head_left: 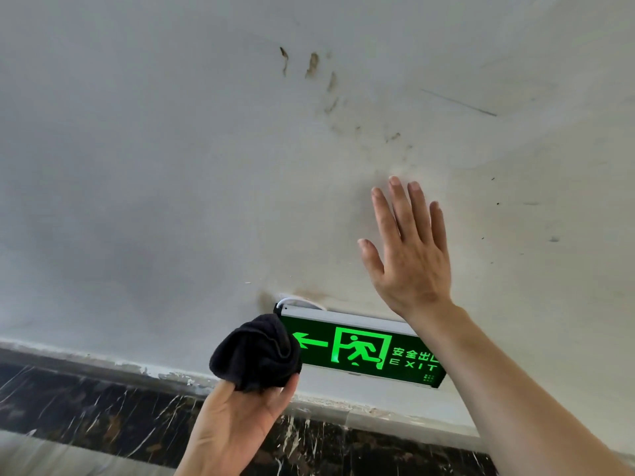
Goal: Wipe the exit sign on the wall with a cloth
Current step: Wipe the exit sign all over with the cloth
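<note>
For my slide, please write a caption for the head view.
Left hand presses black cloth on exit sign; right hand open.

A bunched black cloth (256,352) is being held by the left hand (237,420) against the green illuminated rectangular exit sign (360,348), lower centre; the right hand (409,255) is being pressed flat on the white wall (171,166).

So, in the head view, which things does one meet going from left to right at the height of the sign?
left hand → black cloth → exit sign → right hand, whose forearm crosses the sign's right end.
</note>
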Demonstrator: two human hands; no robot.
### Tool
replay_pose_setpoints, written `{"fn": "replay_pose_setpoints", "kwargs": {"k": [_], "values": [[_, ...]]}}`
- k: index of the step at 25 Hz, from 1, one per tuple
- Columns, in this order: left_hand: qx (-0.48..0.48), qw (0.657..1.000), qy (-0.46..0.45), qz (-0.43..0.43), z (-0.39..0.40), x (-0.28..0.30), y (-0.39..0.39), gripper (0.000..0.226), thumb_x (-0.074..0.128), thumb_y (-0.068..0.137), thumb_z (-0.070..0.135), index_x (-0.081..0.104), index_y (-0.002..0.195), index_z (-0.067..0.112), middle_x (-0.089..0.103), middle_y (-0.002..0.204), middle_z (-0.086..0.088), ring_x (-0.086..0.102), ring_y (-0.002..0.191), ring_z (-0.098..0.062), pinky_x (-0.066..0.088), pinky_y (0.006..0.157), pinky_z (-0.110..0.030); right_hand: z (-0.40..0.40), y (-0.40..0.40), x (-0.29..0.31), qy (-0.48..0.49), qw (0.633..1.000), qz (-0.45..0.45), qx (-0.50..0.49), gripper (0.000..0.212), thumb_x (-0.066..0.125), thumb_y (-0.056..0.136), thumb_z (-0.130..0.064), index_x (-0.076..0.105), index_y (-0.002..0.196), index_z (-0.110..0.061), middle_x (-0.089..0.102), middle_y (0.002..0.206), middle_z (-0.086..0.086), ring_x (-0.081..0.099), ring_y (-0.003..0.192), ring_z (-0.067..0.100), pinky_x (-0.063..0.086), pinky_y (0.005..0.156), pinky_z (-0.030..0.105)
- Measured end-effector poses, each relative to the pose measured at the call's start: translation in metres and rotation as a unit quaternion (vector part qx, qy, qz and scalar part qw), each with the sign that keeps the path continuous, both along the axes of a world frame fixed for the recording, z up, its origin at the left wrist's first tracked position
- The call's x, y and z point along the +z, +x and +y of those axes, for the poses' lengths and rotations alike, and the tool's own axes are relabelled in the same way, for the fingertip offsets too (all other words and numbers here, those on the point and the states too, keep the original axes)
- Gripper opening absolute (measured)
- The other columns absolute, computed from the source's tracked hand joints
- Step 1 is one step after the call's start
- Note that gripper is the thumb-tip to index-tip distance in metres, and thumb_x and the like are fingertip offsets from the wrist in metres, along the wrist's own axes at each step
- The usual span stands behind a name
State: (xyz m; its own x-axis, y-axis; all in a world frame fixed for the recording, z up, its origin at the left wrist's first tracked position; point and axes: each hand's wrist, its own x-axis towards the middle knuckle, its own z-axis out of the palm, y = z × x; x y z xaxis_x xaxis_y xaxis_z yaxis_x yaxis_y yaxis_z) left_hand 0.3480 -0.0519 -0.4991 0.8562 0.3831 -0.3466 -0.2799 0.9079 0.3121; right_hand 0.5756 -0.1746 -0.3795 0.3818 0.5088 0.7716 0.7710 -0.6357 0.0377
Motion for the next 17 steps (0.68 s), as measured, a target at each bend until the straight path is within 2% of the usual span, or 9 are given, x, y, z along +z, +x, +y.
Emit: {"fn": "replay_pose_setpoints", "kwargs": {"k": [2, 5, 7, 9, 11, 13, 14, 16, 17], "values": [[0.018, 1.000, 0.007, 0.009, 0.007, 0.000, 0.001, 0.032, 0.060, 0.083, 0.016, 0.080, 0.101, -0.001, 0.071, 0.121, -0.025, 0.073, 0.099, -0.041, 0.061, 0.073, -0.059, 0.000, 0.013, -0.007, -0.021, 0.999, -0.017, -0.017, 0.069, 0.040, 0.095, -0.042, 0.012, 0.153, -0.019, 0.010, 0.162, 0.005, -0.004, 0.149, 0.021, -0.005, 0.119, 0.042], [0.070, 0.997, 0.021, 0.029, 0.021, -0.002, 0.005, 0.048, 0.059, 0.081, 0.006, 0.065, 0.129, 0.006, 0.068, 0.126, -0.026, 0.070, 0.104, -0.041, 0.063, 0.073, -0.055, 0.003, 0.031, -0.014, -0.034, 0.997, -0.059, -0.029, 0.073, 0.037, 0.094, -0.047, 0.002, 0.153, -0.020, 0.003, 0.161, 0.003, -0.018, 0.146, 0.015, -0.010, 0.118, 0.043], [0.110, 0.988, 0.092, 0.049, 0.031, -0.001, 0.012, 0.057, 0.057, 0.082, 0.000, 0.058, 0.137, 0.012, 0.066, 0.130, -0.024, 0.068, 0.111, -0.039, 0.063, 0.078, -0.050, 0.007, 0.042, -0.018, -0.028, 0.996, -0.079, -0.027, 0.075, 0.036, 0.094, -0.048, -0.003, 0.152, -0.021, -0.002, 0.161, -0.001, -0.021, 0.145, 0.015, -0.015, 0.117, 0.042], [0.155, 0.957, 0.216, 0.111, 0.039, 0.002, 0.022, 0.055, 0.057, 0.086, -0.010, 0.057, 0.134, 0.016, 0.066, 0.131, -0.016, 0.065, 0.116, -0.032, 0.063, 0.084, -0.045, 0.011, 0.049, -0.023, -0.020, 0.995, -0.097, -0.027, 0.076, 0.037, 0.094, -0.048, -0.007, 0.151, -0.023, -0.015, 0.162, -0.005, -0.022, 0.145, 0.014, -0.018, 0.116, 0.041], [0.207, 0.864, 0.399, 0.229, 0.044, 0.002, 0.034, 0.061, 0.060, 0.090, -0.014, 0.049, 0.131, 0.030, 0.063, 0.126, -0.001, 0.063, 0.114, -0.023, 0.056, 0.087, -0.038, 0.015, 0.054, -0.026, -0.004, 0.991, -0.127, -0.031, 0.075, 0.038, 0.095, -0.049, -0.005, 0.152, -0.024, -0.021, 0.161, -0.007, -0.021, 0.145, 0.013, -0.015, 0.117, 0.042], [0.246, 0.706, 0.583, 0.318, 0.048, -0.001, 0.042, 0.075, 0.066, 0.086, -0.014, 0.042, 0.132, 0.040, 0.055, 0.129, 0.005, 0.059, 0.110, -0.018, 0.053, 0.084, -0.032, 0.017, 0.055, -0.029, 0.024, 0.986, -0.163, -0.035, 0.075, 0.042, 0.095, -0.049, 0.002, 0.153, -0.023, 0.000, 0.161, 0.000, -0.016, 0.147, 0.014, -0.007, 0.117, 0.045], [0.276, 0.636, 0.639, 0.332, 0.051, -0.005, 0.046, 0.076, 0.067, 0.083, -0.019, 0.044, 0.133, 0.034, 0.049, 0.136, -0.002, 0.055, 0.112, -0.020, 0.053, 0.084, -0.030, 0.018, 0.056, -0.031, 0.034, 0.983, -0.178, -0.037, 0.075, 0.044, 0.094, -0.049, 0.006, 0.153, -0.022, 0.010, 0.158, 0.003, -0.013, 0.147, 0.015, -0.004, 0.117, 0.046], [0.299, 0.556, 0.699, 0.335, 0.056, -0.017, 0.056, 0.070, 0.066, 0.076, -0.028, 0.055, 0.131, 0.015, 0.040, 0.144, -0.018, 0.051, 0.118, -0.028, 0.050, 0.091, -0.036, 0.020, 0.058, -0.032, 0.044, 0.978, -0.198, -0.037, 0.075, 0.044, 0.093, -0.049, 0.009, 0.153, -0.021, 0.012, 0.158, 0.003, -0.010, 0.148, 0.016, 0.000, 0.117, 0.046], [0.283, 0.546, 0.713, 0.335, 0.056, -0.023, 0.061, 0.065, 0.065, 0.076, -0.029, 0.060, 0.129, 0.007, 0.041, 0.143, -0.018, 0.051, 0.118, -0.031, 0.049, 0.093, -0.038, 0.021, 0.059, -0.033, 0.046, 0.977, -0.205, -0.035, 0.075, 0.044, 0.092, -0.049, 0.010, 0.153, -0.021, 0.011, 0.159, 0.002, -0.009, 0.148, 0.016, 0.001, 0.117, 0.047]]}}
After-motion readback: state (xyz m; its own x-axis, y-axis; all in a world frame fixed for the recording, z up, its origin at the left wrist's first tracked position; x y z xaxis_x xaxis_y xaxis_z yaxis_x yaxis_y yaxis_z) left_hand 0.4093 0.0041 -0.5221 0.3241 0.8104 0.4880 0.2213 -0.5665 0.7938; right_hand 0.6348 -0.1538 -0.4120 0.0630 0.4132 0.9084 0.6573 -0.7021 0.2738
